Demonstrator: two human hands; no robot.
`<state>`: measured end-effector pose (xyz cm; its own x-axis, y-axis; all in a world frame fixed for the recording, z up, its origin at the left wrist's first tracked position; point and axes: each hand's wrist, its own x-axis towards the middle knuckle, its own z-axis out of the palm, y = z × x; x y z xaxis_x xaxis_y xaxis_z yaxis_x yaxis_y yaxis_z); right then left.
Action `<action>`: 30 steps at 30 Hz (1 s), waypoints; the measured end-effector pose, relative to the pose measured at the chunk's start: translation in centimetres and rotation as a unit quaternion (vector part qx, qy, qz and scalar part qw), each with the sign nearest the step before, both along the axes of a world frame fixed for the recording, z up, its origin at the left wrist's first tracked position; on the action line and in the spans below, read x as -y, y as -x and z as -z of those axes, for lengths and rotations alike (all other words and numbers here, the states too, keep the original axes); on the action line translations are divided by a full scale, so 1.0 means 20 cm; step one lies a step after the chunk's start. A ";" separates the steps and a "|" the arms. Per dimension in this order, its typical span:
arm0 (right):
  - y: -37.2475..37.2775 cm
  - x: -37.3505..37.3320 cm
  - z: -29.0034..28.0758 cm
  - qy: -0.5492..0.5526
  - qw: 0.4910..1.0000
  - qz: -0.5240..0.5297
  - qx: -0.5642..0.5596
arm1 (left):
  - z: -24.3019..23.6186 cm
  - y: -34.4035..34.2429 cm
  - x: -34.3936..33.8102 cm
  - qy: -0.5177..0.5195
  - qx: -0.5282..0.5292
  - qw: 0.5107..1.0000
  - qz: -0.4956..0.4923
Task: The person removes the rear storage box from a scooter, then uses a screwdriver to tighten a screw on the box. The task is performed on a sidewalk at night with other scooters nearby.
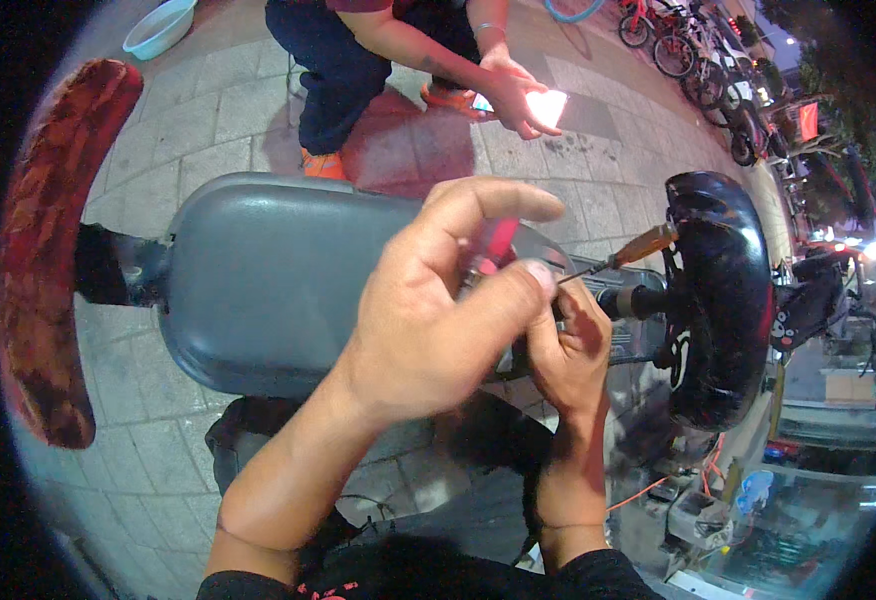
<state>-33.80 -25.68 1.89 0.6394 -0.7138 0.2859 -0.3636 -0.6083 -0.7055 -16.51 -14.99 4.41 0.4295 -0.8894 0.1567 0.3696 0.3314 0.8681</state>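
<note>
My left hand (418,300) is slightly blurred, its fingers curled round a pinkish-red thing (499,243) with a metal part. Its kind is not clear. The thumb reaches across to my right hand (570,350), whose fingers are bent and partly covered. A screwdriver (646,246) with a brown handle points up and to the right. Its thin shaft runs down into the fingers of my right hand, and the tip is hidden. Both hands are over the right end of a long grey rounded body (268,285) of what looks like a small scooter.
A black wheel-like part (723,300) stands at the right end, a reddish-brown curved one (48,260) at the left. Across from me a person (358,60) crouches with a lit phone (548,107). A pale basin (161,30) is far left; parked bikes (673,50) are far right.
</note>
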 end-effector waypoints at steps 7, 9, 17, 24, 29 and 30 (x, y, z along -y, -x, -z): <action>-0.02 0.08 0.04 0.037 0.998 -0.035 0.023 | -0.17 -0.18 0.07 -0.072 -0.031 0.991 0.109; -0.02 0.10 0.05 0.045 0.998 -0.047 0.028 | -0.29 -0.25 0.19 -0.093 0.180 0.975 0.089; 0.03 0.13 0.02 -0.033 0.997 -0.062 0.008 | -0.32 -0.34 0.49 -0.079 0.350 0.894 0.269; 0.09 0.14 -0.04 -0.062 0.996 -0.049 -0.032 | -0.19 -0.27 0.48 -0.014 0.204 0.878 0.432; 0.08 0.16 0.00 -0.042 0.994 -0.102 -0.020 | -0.20 -0.36 0.43 -0.014 0.202 0.882 0.426; 0.08 0.16 0.00 -0.052 0.993 -0.099 -0.024 | -0.20 -0.38 0.43 -0.004 0.224 0.877 0.425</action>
<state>-35.41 -28.85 1.90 0.7816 -0.5966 0.1825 -0.2787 -0.5955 -0.7534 -8.93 -23.67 8.46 -0.4921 -0.8605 0.1318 0.1007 0.0941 0.9905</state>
